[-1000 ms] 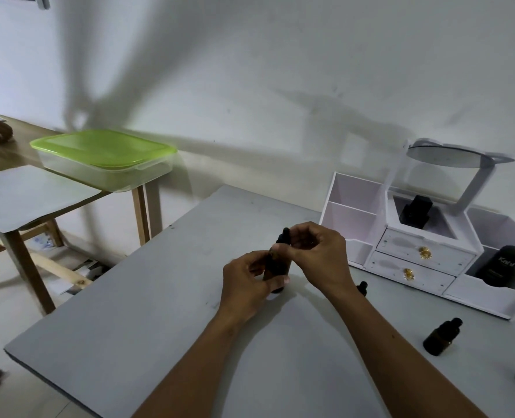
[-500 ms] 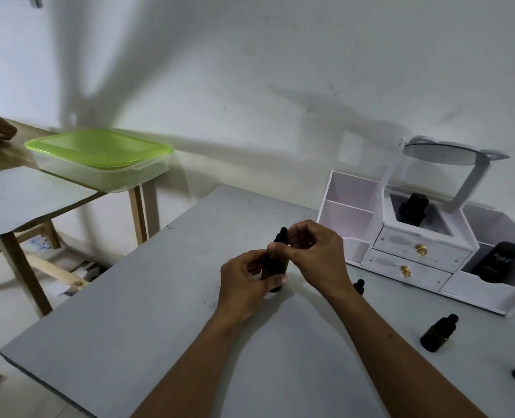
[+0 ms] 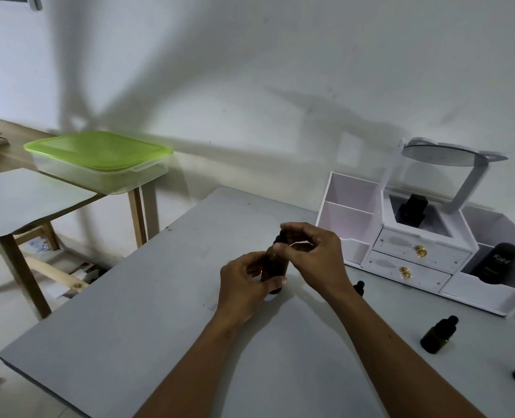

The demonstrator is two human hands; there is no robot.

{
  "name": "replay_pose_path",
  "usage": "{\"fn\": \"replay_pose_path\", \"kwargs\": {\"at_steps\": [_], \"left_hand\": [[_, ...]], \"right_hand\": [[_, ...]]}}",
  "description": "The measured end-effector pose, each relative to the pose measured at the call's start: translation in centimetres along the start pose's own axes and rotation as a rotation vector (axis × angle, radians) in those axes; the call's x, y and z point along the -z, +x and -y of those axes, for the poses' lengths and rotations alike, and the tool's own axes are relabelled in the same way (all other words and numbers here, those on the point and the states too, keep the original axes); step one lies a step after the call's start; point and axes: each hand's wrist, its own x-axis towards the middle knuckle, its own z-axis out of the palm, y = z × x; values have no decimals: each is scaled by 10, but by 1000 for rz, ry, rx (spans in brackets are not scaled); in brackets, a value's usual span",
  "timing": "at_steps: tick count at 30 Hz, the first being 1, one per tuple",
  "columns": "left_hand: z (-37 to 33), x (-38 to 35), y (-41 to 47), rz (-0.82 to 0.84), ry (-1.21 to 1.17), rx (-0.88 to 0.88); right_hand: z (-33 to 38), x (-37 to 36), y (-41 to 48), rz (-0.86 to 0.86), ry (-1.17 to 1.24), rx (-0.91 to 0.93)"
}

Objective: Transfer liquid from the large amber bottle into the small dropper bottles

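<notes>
- Head view: an amber bottle (image 3: 276, 268) was held upright near the middle of the counter (image 3: 129, 327); whether its base touched the surface could not be told.
- The left hand (image 3: 245, 282) was wrapped round the bottle's body, fingers curled.
- The right hand (image 3: 313, 257) was closed on the black dropper cap (image 3: 278, 237), which was pinched between thumb and fingertips.
- A small dropper bottle (image 3: 438, 334) was seen tilted at 4 o'clock from the hands; a second dropper bottle (image 3: 359, 287) was partly hidden behind the right wrist at 3 o'clock.
- A white organiser (image 3: 401, 251) was set at 2 o'clock, with a black bottle (image 3: 497, 263) leaned in its right compartment.
- A green-lidded container (image 3: 99, 158) was seen at 10 o'clock on a wooden table (image 3: 6, 146).
</notes>
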Motion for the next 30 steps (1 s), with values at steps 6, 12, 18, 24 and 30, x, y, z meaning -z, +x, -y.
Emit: {"fn": "replay_pose_path", "kwargs": {"at_steps": [6, 12, 18, 24, 30], "left_hand": [[3, -1, 2, -1, 12, -1], [4, -1, 2, 1, 10, -13], [4, 0, 1, -6, 10, -18], [5, -1, 2, -7, 22, -30], [7, -3, 1, -13, 22, -35]], "right_hand": [[-1, -3, 1, -36, -19, -1], [-1, -4, 1, -35, -30, -1], [-2, -5, -1, -58, -45, 15], [-3, -13, -6, -132, -7, 12], [-6, -16, -13, -153, -24, 46]]}}
